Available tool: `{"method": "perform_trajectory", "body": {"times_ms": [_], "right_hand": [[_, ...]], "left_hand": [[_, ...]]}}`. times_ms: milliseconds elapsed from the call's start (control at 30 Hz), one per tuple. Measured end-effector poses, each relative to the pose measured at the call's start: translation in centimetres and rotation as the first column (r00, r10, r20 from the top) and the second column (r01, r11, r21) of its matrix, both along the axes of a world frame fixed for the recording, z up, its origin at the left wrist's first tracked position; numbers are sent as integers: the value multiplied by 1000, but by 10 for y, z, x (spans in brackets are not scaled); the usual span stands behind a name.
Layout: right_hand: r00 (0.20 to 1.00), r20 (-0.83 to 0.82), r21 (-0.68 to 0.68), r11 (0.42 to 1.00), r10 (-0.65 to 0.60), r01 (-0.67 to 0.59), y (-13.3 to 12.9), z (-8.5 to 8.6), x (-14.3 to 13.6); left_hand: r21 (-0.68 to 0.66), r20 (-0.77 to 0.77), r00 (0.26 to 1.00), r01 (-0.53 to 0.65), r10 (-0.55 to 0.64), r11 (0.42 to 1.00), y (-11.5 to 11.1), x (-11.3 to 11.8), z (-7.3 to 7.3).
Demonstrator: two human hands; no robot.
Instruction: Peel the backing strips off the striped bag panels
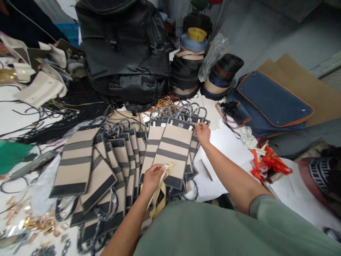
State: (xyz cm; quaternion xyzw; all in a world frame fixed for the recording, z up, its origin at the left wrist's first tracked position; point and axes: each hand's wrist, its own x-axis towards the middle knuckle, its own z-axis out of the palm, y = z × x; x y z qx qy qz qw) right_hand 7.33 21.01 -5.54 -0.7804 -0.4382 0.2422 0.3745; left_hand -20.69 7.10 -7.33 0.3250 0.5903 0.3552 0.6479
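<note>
My left hand (pixel 153 179) is closed on a pale yellow strip (pixel 160 199), whose loose length hangs down towards my body. Under its upper end lies a flat beige bag piece (pixel 174 142) with dark bands and a small printed mark on its top band. My right hand (pixel 203 133) pinches at the top right corner of that piece; what is between its fingertips is hidden. A small white tab (pixel 190 128) shows on the band just left of these fingers. Similar bag pieces (pixel 74 160) with plastic-wrapped handles lie overlapped to the left and underneath.
A black backpack (pixel 125 53) stands at the back, beside stacked rolls of webbing (pixel 190 60). On the right are a blue bag (pixel 274 96) with orange edging and a red-orange bundle (pixel 271 161). Black cords (pixel 64 117) and gold-coloured bits (pixel 39 222) lie on the left.
</note>
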Motion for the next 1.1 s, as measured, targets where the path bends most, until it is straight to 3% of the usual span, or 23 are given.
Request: {"method": "perform_trajectory", "body": {"times_ms": [67, 100, 167, 200, 233, 300, 533, 700, 800, 900, 1000, 1100], "right_hand": [[971, -54, 31, 972, 235, -233, -28, 15, -19], [912, -92, 34, 917, 399, -397, -44, 22, -31], [721, -127, 35, 730, 681, -683, -72, 34, -54], [638, -118, 32, 645, 761, -764, -83, 39, -64], [582, -102, 23, 587, 807, -809, -91, 44, -72], [536, -73, -13, 536, 841, -844, -98, 51, -83], [476, 41, -240, 471, 878, -849, -92, 68, -87], [416, 127, -319, 434, 900, -842, -91, 66, -90], [400, 241, -329, 462, 884, -824, -89, 62, -93], [467, 301, -309, 549, 831, -777, -89, 54, -97], [562, 251, -255, 614, 788, -747, -87, 40, -100], [700, 162, -206, 717, 696, -666, -76, 23, -92]], "left_hand": [[21, -15, 1000, 10, -10, 1000, -2, 0, 6], [39, -33, 999, 27, -25, 999, -3, 1, 9], [86, -90, 994, 75, -67, 993, -5, 2, 14], [114, -131, 988, 98, -83, 989, -6, 3, 16], [143, -176, 980, 117, -91, 983, -7, 4, 17], [206, -267, 959, 154, -96, 966, -9, 5, 19], [341, -392, 912, 263, -118, 902, -10, 1, 19], [420, -521, 830, 451, -198, 788, -6, -2, 27], [461, -592, 791, 487, -152, 742, -4, -3, 29], [500, -637, 767, 487, -76, 716, -1, -1, 28], [514, -695, 719, 506, -9, 692, 2, 3, 30], [551, -705, 710, 546, 1, 631, 3, 10, 34]]}}
